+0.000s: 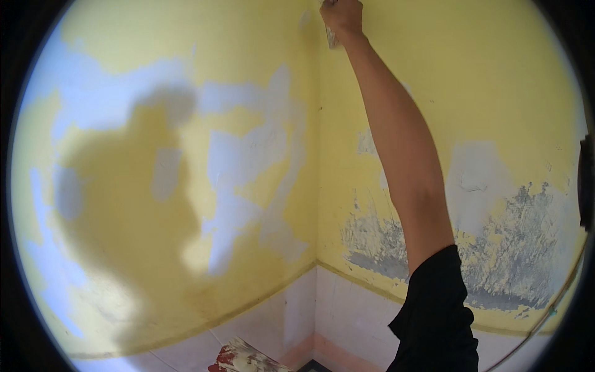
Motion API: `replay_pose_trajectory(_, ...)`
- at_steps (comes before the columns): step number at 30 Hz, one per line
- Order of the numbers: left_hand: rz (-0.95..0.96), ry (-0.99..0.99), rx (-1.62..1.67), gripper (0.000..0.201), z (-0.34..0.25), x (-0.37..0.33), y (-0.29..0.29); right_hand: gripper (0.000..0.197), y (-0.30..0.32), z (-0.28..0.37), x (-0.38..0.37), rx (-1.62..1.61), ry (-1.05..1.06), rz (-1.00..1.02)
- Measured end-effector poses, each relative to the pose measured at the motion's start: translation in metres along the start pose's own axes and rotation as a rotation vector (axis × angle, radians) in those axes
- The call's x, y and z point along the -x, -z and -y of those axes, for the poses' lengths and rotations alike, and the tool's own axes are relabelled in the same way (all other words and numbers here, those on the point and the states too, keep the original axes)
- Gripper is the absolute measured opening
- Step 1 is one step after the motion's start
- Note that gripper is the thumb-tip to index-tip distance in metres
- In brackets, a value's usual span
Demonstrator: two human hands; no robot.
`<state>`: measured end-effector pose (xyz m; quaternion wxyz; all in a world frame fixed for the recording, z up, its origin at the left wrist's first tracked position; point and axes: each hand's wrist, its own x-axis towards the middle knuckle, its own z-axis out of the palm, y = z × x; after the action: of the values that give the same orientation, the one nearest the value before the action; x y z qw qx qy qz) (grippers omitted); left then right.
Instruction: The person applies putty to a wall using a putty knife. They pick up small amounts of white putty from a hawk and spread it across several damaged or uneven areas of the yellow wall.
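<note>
My right arm reaches up from the lower right in a black sleeve. At the top edge, near the corner of the two yellow walls, my right hand (344,17) is closed around a putty knife. The putty knife (332,39) shows a short length of pale, smeared blade below the fist, close to the right-hand wall (496,80); whether it touches cannot be told. At the bottom edge, a red tool or board (245,358) caked with cream putty juts into view. What holds it is out of the picture, and my left hand does not show.
White filler patches (245,155) cover parts of the left wall, under a large shadow. Low on the right wall, the paint is scraped to rough grey (514,248). Pale tiles (254,328) run along the bottom. A cable (561,294) hangs at the far right.
</note>
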<state>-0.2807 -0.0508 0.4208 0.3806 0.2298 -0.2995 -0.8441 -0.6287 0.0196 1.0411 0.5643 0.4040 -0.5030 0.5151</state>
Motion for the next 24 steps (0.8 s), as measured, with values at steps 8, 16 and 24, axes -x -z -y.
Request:
replay_pose_trajectory(8, -0.027, 0.000, -0.004, 0.040, -0.001, 0.002, 0.002, 0.032, -0.018, 0.008, -0.024, -0.039, -0.190, 0.150)
replay_pose_trajectory(16, -0.005, 0.006, 0.003, 0.040, 0.001, 0.002, 0.007, 0.019, -0.031, -0.033, 0.080, 0.255, 0.366, 0.207)
replay_pose_trajectory(24, 0.007, -0.006, 0.001, 0.040, -0.002, 0.008, 0.011, 0.022, 0.007, -0.008, 0.092, 0.023, 0.074, 0.063)
